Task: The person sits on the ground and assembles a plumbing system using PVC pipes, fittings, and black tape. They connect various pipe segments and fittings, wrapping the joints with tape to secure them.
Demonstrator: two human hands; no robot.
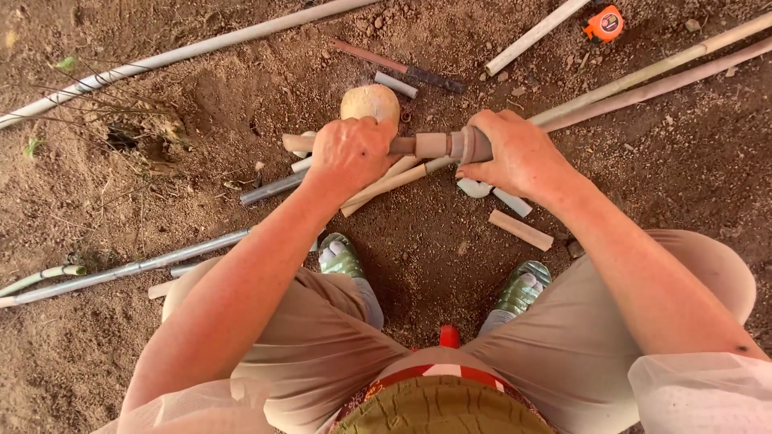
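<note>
Short pipe stub [406, 145] with coupling [470, 145] held just above the dirt, left hand [350, 153] wrapped tight on stub, right hand [519, 157] clamped round coupling end, round stone [370, 103] just behind, pipe offcuts [521, 230] around, orange tape measure [604, 22] far right.

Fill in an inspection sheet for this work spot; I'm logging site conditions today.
Surface: bare brown soil, loose and lumpy.
Job's things: jointed pipe piece held level in both hands; long pipe runs from it to upper right.
Clutter: round stone, orange tape measure, short pipe offcuts, grey rod.
Grippers: left hand and right hand, fingers closed round the piece.
Cables: nothing seen.
Surroundings: small hole in the ground, white pole.
</note>
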